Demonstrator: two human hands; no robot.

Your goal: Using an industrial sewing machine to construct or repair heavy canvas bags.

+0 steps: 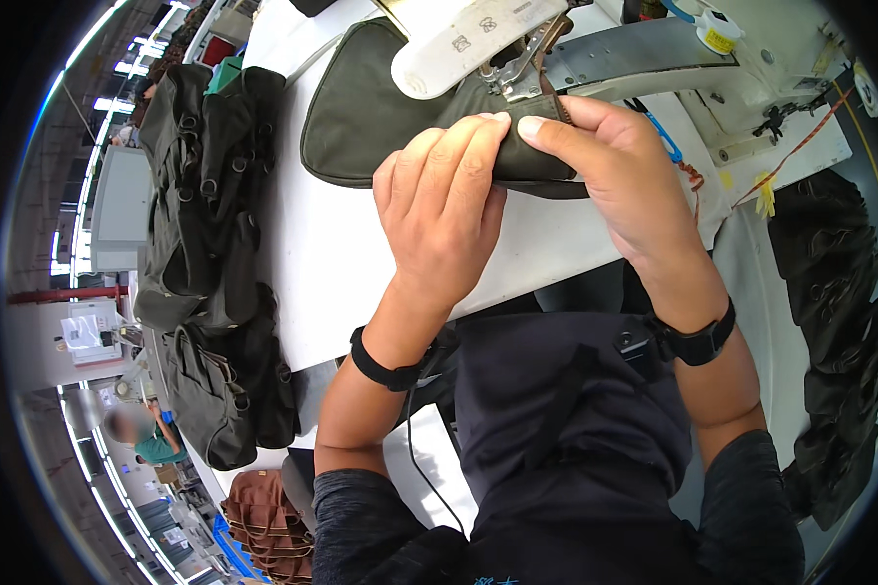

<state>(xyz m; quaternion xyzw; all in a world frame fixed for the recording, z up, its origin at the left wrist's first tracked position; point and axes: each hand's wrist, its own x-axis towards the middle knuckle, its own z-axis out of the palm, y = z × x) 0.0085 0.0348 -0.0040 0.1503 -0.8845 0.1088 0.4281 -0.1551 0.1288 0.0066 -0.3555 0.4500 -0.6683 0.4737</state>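
Observation:
A dark olive fabric bag (356,117) with a rounded end lies across the sewing machine bed, its right part under the presser foot (517,83). A narrow brown strip (544,73) runs up from its edge beside the foot. My left hand (439,200) is curled over the near edge of the bag, fingers together on top, its thumb partly hidden at the edge. With my right hand (629,166) I pinch the bag's right end, thumb on top and fingertips behind it. Both hands are close to the foot; the needle point cannot be made out.
The machine's white head (478,44) overhangs the bag, and its grey arm (644,58) extends right. Blue-handled snips (668,136) lie behind my right hand. Olive bags (200,195) are piled left, brown bags (268,517) lower left, dark fabric pieces (834,341) right. A person (161,444) is far left.

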